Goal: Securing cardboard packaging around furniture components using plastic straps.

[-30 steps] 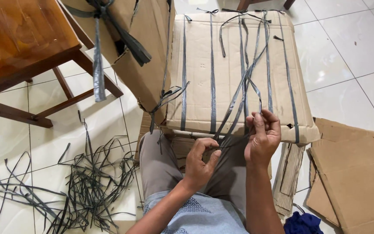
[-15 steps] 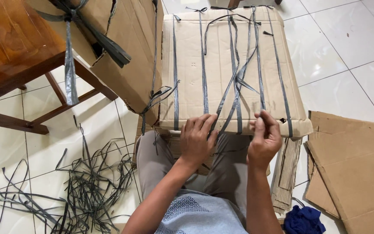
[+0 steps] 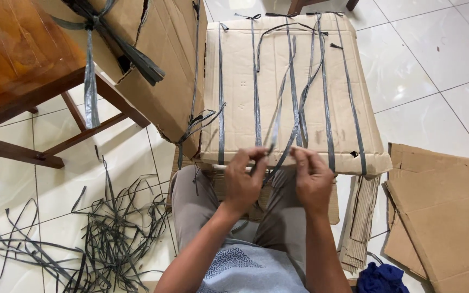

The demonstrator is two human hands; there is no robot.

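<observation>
A flattened cardboard bundle [image 3: 245, 65] lies in front of my knees, bound by several dark grey plastic straps [image 3: 220, 97]. My left hand [image 3: 242, 182] pinches the loose ends of two straps at the bundle's near edge. My right hand [image 3: 313, 179] is close beside it, fingers closed on another strap end [image 3: 294, 135] that runs up across the cardboard. The two hands are nearly touching over the near edge.
A second strapped cardboard box [image 3: 161, 59] leans at the left against a wooden table [image 3: 17, 59]. A heap of cut grey straps [image 3: 104, 233] lies on the tiled floor at the left. Flat cardboard sheets [image 3: 441, 211] and a blue cloth [image 3: 378, 279] are at the right.
My right hand moved left and down toward my left hand. My left hand shifted from lying on the straps to pinching their ends. The straps on the bundle have spread apart.
</observation>
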